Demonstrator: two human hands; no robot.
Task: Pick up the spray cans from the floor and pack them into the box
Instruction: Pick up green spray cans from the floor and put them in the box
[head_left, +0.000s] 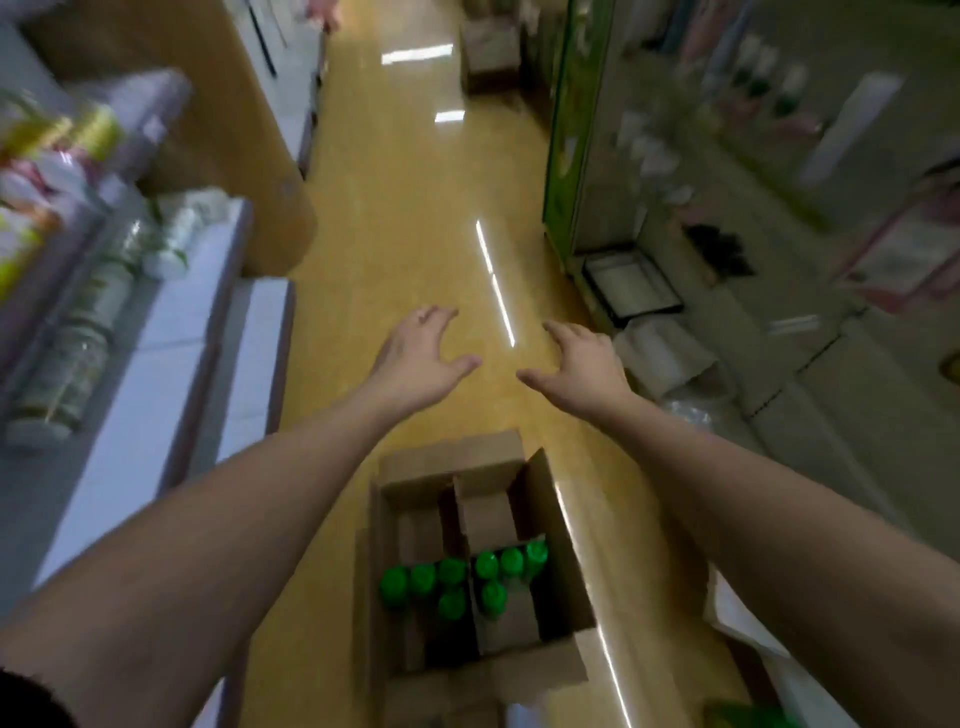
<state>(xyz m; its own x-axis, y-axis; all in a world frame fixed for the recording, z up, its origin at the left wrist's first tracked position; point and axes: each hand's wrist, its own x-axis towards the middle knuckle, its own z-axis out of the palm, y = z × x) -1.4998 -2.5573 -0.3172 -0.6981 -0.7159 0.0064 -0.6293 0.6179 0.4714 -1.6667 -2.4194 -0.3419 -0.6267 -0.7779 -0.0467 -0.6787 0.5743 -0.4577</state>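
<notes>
Bare forearms (208, 545) stretched over open box (550, 519) on floor (415, 208) | spray cans (452, 577): eight green caps, upright inside, four in each compartment | left hand (415, 353): empty, fingers spread | right hand (576, 364): empty, fingers spread

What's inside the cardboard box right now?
The box holds about eight green-capped spray cans standing upright, four either side of a cardboard divider. Only the caps show; the cans' bodies and the box bottom are hidden in shadow.
</notes>
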